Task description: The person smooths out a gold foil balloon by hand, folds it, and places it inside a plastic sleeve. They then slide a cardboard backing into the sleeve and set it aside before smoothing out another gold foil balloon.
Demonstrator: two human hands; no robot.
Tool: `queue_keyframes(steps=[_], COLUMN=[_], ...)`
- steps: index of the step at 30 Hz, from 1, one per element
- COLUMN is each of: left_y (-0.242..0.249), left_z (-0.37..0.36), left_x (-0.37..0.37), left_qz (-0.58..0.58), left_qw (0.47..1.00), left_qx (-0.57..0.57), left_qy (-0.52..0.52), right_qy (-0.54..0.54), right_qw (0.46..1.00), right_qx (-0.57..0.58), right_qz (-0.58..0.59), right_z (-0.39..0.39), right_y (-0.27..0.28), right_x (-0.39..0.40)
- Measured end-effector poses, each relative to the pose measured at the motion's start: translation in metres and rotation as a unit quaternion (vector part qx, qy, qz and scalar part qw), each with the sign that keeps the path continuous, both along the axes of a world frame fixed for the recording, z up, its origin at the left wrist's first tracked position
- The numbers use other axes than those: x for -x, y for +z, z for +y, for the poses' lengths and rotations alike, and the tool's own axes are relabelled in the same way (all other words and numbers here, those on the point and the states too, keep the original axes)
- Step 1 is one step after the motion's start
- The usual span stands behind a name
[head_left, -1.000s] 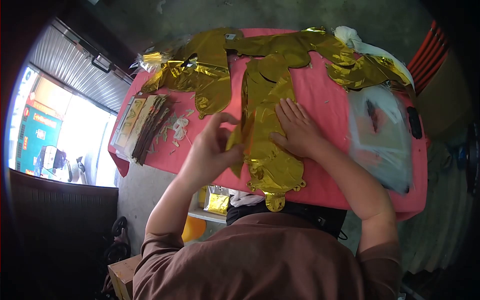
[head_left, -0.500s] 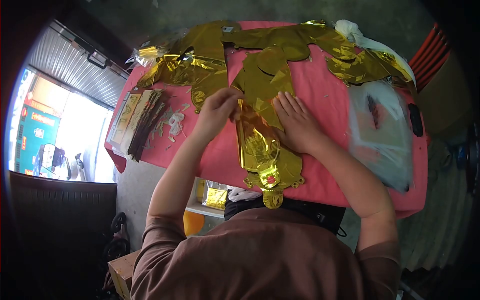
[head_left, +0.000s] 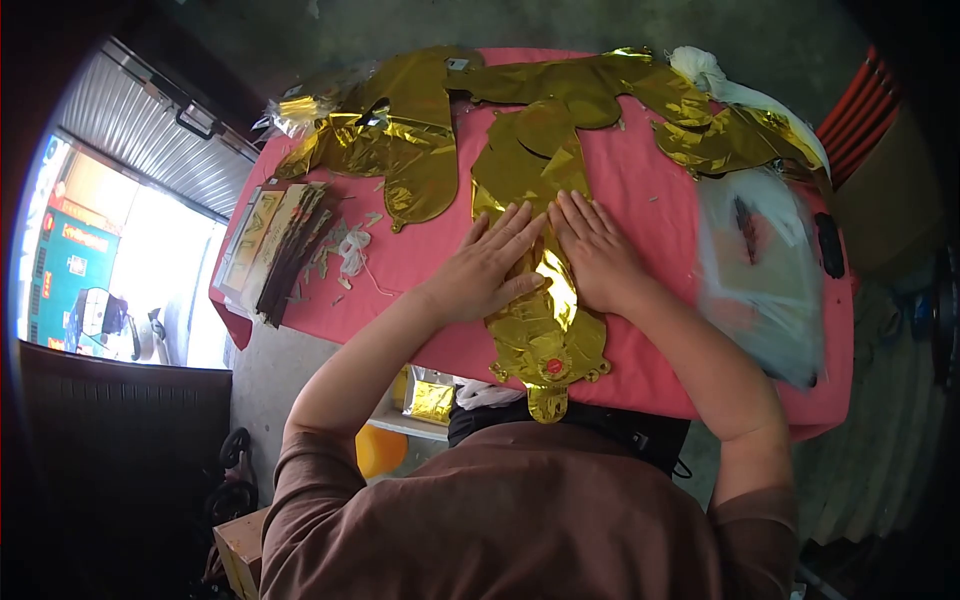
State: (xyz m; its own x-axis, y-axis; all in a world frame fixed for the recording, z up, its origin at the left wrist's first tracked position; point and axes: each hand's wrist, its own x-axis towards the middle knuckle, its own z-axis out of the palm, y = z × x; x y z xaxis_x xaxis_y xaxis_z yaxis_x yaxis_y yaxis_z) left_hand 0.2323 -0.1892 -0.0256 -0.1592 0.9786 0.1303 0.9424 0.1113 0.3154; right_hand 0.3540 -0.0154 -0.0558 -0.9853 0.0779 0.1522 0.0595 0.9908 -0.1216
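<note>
Gold foil balloon [head_left: 540, 330] under flat, open left hand [head_left: 487, 268] and right hand [head_left: 598, 256].

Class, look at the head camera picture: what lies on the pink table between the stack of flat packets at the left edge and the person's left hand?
In the head view, small white scraps litter the pink table between the packet stack and the left hand; otherwise bare cloth.

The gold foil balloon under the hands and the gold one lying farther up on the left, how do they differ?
The balloon under the hands lies lengthwise toward the person, pressed flat by the left hand and right hand; the upper-left balloon lies untouched. The near one shows a small red spot and overhangs the pink table; the far one looks more crumpled. Both are shiny gold foil, deflated.
</note>
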Motion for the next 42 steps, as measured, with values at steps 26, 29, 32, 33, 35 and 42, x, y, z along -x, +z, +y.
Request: queue_keyframes(steps=[26, 29, 32, 33, 35, 42], left_y=[0.045, 0.058, 0.063, 0.060, 0.057, 0.037], left_z=[0.002, -0.015, -0.024, -0.025, -0.024, 0.025], left_x=[0.030, 0.040, 0.048, 0.047, 0.041, 0.017], left_qz=[0.115, 0.059, -0.005, -0.070, -0.135, -0.212], left_qw=[0.989, 0.995, 0.998, 0.997, 0.989, 0.970], left_qx=[0.065, 0.060, 0.054, -0.003, -0.061, -0.100], left_qy=[-0.067, -0.061, -0.037, -0.015, 0.011, -0.063], right_qy=[-0.017, -0.016, -0.011, -0.011, -0.008, -0.010], right_qw=[0.999, 0.999, 0.999, 0.999, 0.999, 0.999], right_qx=[0.034, 0.038, 0.038, 0.038, 0.039, 0.025], right_qz=[0.012, 0.017, 0.021, 0.018, 0.013, -0.034], right_z=[-0.003, -0.003, -0.003, -0.003, -0.003, -0.004], right_y=[0.002, 0.000, -0.002, 0.000, 0.001, 0.017], right_x=[0.001, 0.001, 0.001, 0.001, 0.001, 0.003])
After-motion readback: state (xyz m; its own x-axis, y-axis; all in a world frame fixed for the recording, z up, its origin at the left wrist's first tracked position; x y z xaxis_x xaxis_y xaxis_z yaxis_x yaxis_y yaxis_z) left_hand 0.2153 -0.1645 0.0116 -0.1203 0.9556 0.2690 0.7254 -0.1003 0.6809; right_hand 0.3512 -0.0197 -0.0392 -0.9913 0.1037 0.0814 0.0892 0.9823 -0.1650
